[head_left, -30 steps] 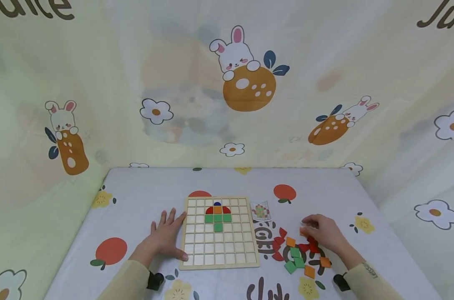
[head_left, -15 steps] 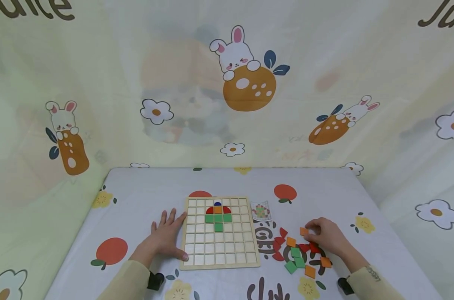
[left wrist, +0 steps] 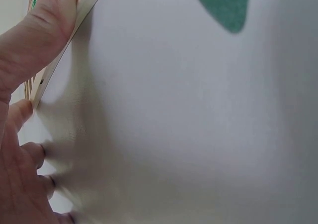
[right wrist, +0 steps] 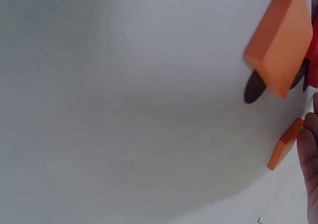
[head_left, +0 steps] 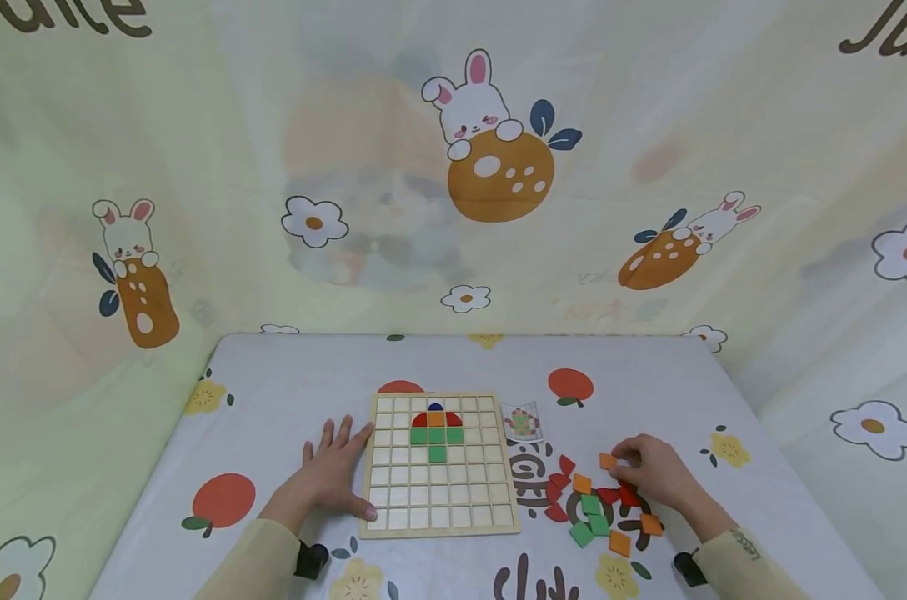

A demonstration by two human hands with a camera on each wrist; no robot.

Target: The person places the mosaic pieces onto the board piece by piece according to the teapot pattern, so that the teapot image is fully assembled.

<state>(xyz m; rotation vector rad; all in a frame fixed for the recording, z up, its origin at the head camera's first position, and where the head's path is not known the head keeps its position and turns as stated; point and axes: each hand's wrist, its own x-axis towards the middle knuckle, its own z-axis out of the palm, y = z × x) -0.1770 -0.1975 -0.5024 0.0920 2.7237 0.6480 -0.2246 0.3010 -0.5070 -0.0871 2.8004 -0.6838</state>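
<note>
My left hand (head_left: 333, 472) lies spread at the left side of a wooden grid board (head_left: 401, 534). Its thumb presses on the near left corner and its index fingertip touches the left edge. On the board are green squares (head_left: 438, 454), an orange square (head_left: 435, 419), two red quarter-round tiles (head_left: 419, 421) and a blue piece (head_left: 435, 407). Off to the right, my right hand (head_left: 652, 468) pinches an orange square tile (head_left: 608, 461) at its right corner with thumb and fingertips. The right wrist view shows this orange tile (right wrist: 285, 144) at the fingertips, low over the cloth.
Loose green tiles (head_left: 597, 524), red tiles (head_left: 555, 512) and orange tiles (head_left: 619, 543) lie scattered in front of my right hand. A small pattern card (head_left: 522, 422) is beside the board's far right corner. The patterned cloth (head_left: 273, 417) covers the table.
My right hand has drawn back slightly toward me and right, so more of the orange tile at its fingertips shows. The left hand and board have stayed put.
</note>
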